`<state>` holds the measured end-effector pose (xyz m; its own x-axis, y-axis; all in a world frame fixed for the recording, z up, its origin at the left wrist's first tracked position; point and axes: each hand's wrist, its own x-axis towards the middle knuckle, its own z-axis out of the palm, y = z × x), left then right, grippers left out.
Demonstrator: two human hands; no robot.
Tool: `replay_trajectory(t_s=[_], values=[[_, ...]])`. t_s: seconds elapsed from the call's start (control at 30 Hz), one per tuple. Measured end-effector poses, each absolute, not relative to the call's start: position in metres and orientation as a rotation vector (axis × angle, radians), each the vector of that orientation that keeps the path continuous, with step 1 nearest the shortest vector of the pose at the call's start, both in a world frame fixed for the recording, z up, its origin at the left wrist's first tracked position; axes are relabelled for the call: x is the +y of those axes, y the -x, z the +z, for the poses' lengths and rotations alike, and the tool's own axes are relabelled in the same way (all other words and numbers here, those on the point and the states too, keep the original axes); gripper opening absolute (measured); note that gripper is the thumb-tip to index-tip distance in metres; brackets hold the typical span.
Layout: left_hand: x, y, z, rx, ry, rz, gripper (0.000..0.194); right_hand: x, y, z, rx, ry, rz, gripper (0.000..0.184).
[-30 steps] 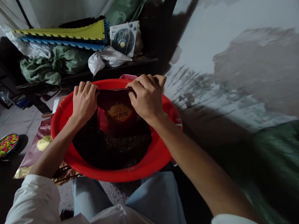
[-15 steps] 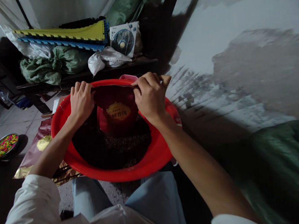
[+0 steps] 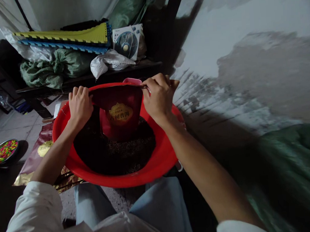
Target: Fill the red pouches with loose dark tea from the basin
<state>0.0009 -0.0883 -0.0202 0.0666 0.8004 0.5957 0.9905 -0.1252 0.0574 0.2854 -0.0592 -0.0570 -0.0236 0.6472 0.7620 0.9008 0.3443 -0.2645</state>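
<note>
Red foil bag (image 3: 119,113), top edge gripped by left hand (image 3: 80,108), right hand (image 3: 159,96), over probable tea leaves (image 3: 115,153), red basin (image 3: 65,153)

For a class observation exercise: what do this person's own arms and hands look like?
The left hand and right hand are bare, without gloves, and the forearms are uncovered. White cloth covers the arms above: the left sleeve and right sleeve.

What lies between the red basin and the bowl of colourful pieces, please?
In the head view, a flattened maroon-and-gold foil bag lies on the floor beside the red basin, with floor tiles between it and the bowl.
</note>
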Motion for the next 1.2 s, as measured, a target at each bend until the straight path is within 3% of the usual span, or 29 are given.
replay_trajectory(t_s=[0.67, 1.2], values=[[-0.076, 0.016, -0.024, -1.687, 2.033, -0.785, 0.017, -0.051, -0.288, -0.062, -1.709, 1.436, -0.283, 0.023], [-0.081, 0.009, -0.019, -1.634, 2.121, -0.836, 0.017, -0.045, -0.29, -0.07, -1.717, 1.465, -0.363, 0.022]])
